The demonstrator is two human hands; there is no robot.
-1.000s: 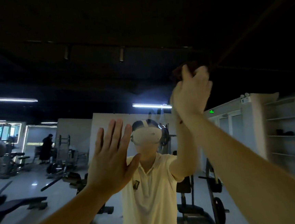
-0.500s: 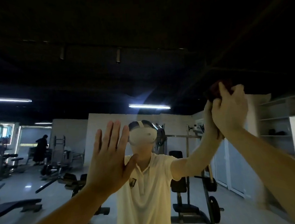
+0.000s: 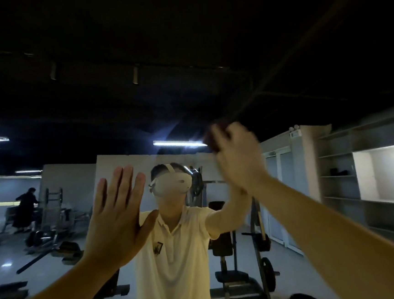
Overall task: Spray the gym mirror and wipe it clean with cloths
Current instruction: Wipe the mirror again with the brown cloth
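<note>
Dim gym space shows in the mirror (image 3: 208, 76), under a black ceiling with a lit tube light (image 3: 176, 143). High on the glass, right of centre, a dark reddish cloth (image 3: 215, 137) sits under the right hand (image 3: 238, 155). That hand grips the cloth and holds it against the mirror; its fingers look curled over the fabric, though motion blur smears their outline, and only the cloth's upper left edge peeks out past them. The right forearm runs down to the lower right corner.

Lower and to the left, the left hand (image 3: 116, 216) lies flat on the glass, palm forward, fingers straight and slightly spread, thumb out to the right, holding nothing.

Between the two hands stands the person's reflection, in a pale polo shirt (image 3: 174, 258) and a white headset (image 3: 172, 183), its raised arm meeting the right hand at the glass. Behind it is a plate-loaded weight machine (image 3: 225, 242). Grey shelves (image 3: 336, 175) stand at the right, and far left another person in dark clothing (image 3: 26, 207) stands among gym equipment on a glossy floor (image 3: 8, 263).
</note>
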